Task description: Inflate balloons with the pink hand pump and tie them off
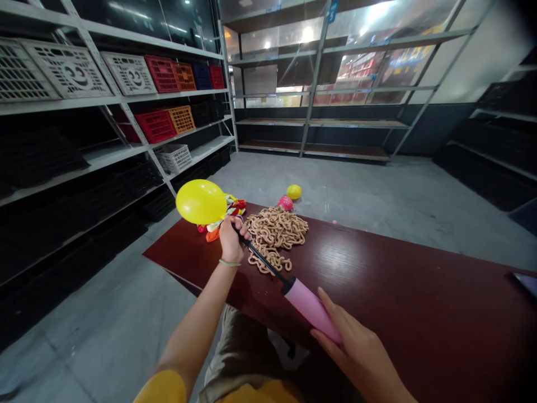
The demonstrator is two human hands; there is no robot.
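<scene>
Left hand (230, 240) raised above the desk (377, 268), forearm reaching forward from the lower left, thin green band (230, 262) on the wrist, fingers closed around the neck of a yellow balloon (200, 202) and the black tip of a pump (312, 310). Right hand (361, 352) low at the near edge of the desk, fingers spread against the pink barrel's lower end; firm grip or light touch, impossible to tell. Hands well apart, joined only by the length of the pump.

Pump lying on a long diagonal, pink barrel near the right hand, black shaft narrowing up and to the left into the left hand. Balloon inflated, round, just above and to the left of the left hand, out past the desk's far corner, held clear of the desk.

Beside the shaft, a heap of tan chain (274, 235) on the desk. Just behind the left hand, a colourful crumpled pile (222, 215). Past the far edge, a pink balloon (285, 203) and a small yellow balloon (293, 192). At the right edge of the desk, a dark phone (526, 282). Along the left, a shelf (104, 101) with white, red and orange crates (155, 126).
</scene>
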